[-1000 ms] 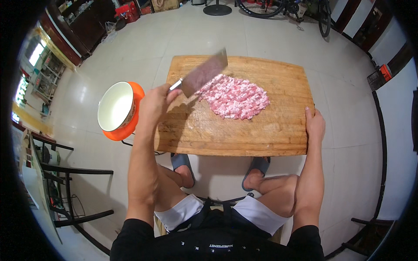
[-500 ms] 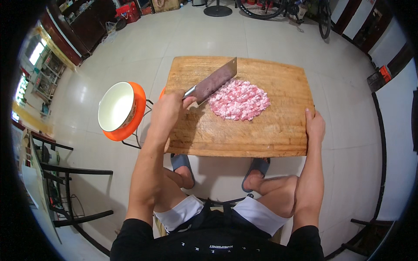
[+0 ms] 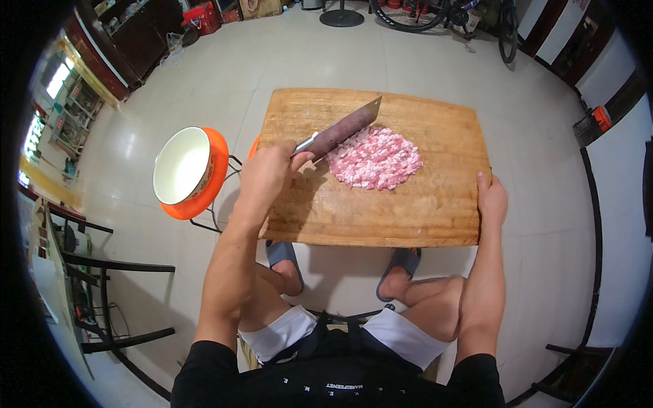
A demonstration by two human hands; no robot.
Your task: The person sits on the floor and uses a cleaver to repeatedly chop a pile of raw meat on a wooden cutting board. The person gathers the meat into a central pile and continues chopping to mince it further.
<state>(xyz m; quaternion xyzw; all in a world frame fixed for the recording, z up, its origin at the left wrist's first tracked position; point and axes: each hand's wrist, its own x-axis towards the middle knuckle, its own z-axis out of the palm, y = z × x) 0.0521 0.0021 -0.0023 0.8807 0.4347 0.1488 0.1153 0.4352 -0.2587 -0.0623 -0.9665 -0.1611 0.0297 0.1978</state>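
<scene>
My left hand (image 3: 269,170) is closed round the handle of a cleaver (image 3: 345,131), whose broad dark blade slants up to the right. The blade stands along the upper left edge of a flattened heap of chopped pink and white meat (image 3: 375,160). Beneath both is a thick wooden cutting board (image 3: 435,204). At the board's right edge, my right hand (image 3: 492,198) grips its side, with the thumb on top and the other fingers partly hidden along the edge.
Left of the board, a white bowl (image 3: 181,167) rests tilted on an orange round seat or stand (image 3: 216,163) with thin dark legs. A black metal frame (image 3: 122,266) stands at the lower left. Farther off are a bicycle (image 3: 442,17) and a round black base (image 3: 341,18).
The cleaver has shifted slightly to the right and its blade has turned, showing a narrower face. My left hand moved with it. My right hand stays on the board's edge.
</scene>
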